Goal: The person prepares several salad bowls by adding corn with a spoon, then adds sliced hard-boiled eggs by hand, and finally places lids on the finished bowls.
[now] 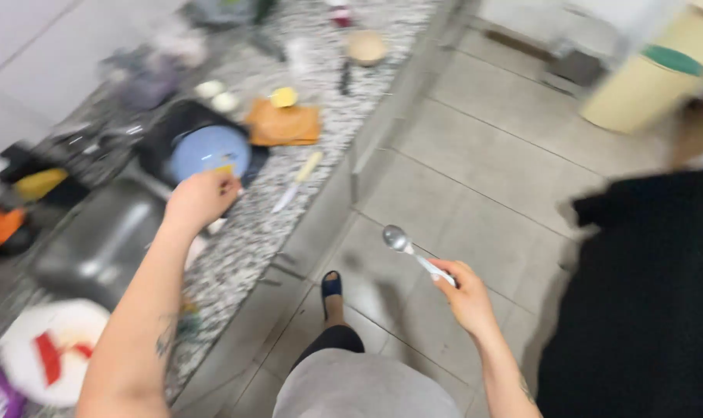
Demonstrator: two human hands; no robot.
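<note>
Counter [289,209] first, since it's the biggest thing here: speckled granite running along the left, packed with kitchen stuff, so everything the person needs sits within arm's reach of where they stand on the tiled floor [460,178]. Someone else in a dark top [645,310] fills the right edge, cut off by the frame, and honestly that's all you can tell about them. A grey sink basin [96,240] sits close to the near end of the counter, with a dark pan holding a pale blue plate [208,151] just past it. The left hand [203,197] reaches out over the plate's near rim, fingers curled in; there's a yellowish bit right at the fingertips, but motion blur makes it impossible to say whether it's pinched or just touched. An orange cutting board [285,125] lies beyond the pan with a yellow lump on its far edge, and a knife [297,182] lies loose near the counter's front edge. The right hand [466,292] is held out over the floor, away from the counter, closed around the handle of a metal spoon [409,249], bowl pointing up and away, probably just kept out of the way. Far end of the counter is pure blur.
</note>
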